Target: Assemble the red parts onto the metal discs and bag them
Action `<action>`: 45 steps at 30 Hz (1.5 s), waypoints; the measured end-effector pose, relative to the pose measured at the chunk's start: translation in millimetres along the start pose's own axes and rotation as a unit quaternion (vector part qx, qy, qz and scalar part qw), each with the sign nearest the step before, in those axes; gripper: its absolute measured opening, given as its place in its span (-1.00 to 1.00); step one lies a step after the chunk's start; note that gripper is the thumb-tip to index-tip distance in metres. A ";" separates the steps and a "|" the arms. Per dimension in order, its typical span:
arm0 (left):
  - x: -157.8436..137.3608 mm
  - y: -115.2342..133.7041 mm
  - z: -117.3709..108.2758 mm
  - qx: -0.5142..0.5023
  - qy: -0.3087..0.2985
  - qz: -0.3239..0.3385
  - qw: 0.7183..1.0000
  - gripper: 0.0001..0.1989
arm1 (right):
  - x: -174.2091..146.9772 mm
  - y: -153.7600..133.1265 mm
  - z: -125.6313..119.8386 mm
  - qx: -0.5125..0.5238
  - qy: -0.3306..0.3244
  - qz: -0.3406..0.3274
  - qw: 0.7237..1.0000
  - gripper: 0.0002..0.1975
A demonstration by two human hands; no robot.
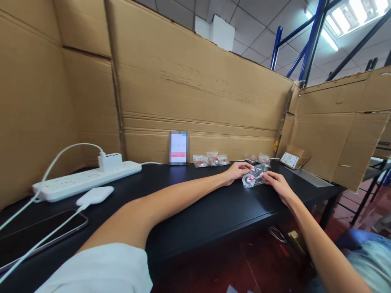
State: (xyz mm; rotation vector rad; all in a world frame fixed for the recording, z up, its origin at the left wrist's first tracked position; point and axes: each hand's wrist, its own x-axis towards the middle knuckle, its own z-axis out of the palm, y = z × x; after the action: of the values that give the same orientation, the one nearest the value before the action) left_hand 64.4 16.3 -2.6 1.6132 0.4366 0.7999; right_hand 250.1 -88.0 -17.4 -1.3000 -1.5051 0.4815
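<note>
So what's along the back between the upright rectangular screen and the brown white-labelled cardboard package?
The head view shows two clusters of clear plastic bags with red parts and a white cable.

My left sleeve [106, 268] is short and plain, made of soft white cloth with a faint cool tint. Its loose, wide hem [146, 264] ends above the elbow. My left forearm [183, 198] and right forearm [317, 236] are bare, as are my left hand [236, 173] and right hand [279, 186], both slim-fingered.
</note>
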 end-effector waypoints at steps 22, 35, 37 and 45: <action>8.0 -6.7 -11.6 -0.096 -0.044 -0.038 0.994 -0.61 | 4.5 -4.0 3.4 0.338 0.075 0.179 0.921 -0.93; 5.9 -8.8 -8.1 -0.051 -0.024 -0.004 0.998 -0.63 | -1.7 -1.1 6.2 0.078 -0.004 0.064 0.995 -0.69; 4.8 -7.7 -6.9 -0.042 -0.021 -0.003 0.999 -0.63 | -1.5 -0.2 5.5 0.074 -0.006 0.062 0.995 -0.69; 7.4 -7.6 -3.9 -0.048 -0.017 -0.016 0.999 -0.70 | 0.4 8.4 3.4 0.136 0.061 0.057 0.987 -0.70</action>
State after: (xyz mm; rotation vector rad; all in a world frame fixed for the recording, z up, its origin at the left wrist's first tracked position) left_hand 67.9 25.6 -7.9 1.5249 0.3923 0.7566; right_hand 251.2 -83.8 -25.5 -1.1817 -1.2220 0.6454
